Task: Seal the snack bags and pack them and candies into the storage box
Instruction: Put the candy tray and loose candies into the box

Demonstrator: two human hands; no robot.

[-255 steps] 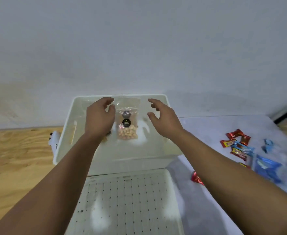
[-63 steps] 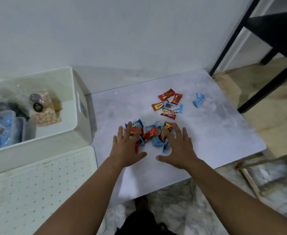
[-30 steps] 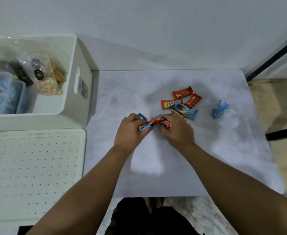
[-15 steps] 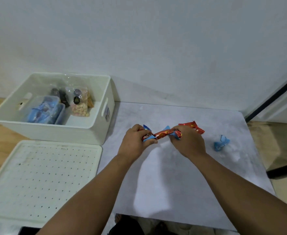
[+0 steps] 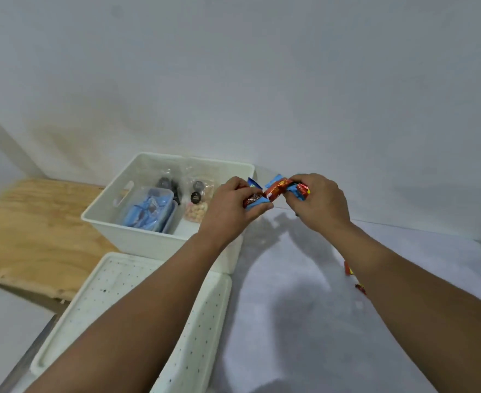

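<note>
While both hands are raised together, the left hand (image 5: 235,204) and right hand (image 5: 317,201) are each closed around part of one bunch of candies (image 5: 276,190) — red and blue wrappers pinched between them, held in the air just over the right rim of the box (image 5: 137,236). The box stands at the back left of the table (image 5: 304,321), against the wall; inside lie a clear tub (image 5: 151,212) of blue sweets and sealed snack bags (image 5: 198,198). Its lid (image 5: 105,296) lies flat in front of it. By my reading the bags are done and the step in hand is packing candies. Next, the bunch should travel left until it is clear over the open floor of the box beside the bags, then both hands loosen together so nothing spills outside the rim. A few candies (image 5: 350,275) — half hidden by the right forearm — wait near the right edge and need one more trip.
</note>
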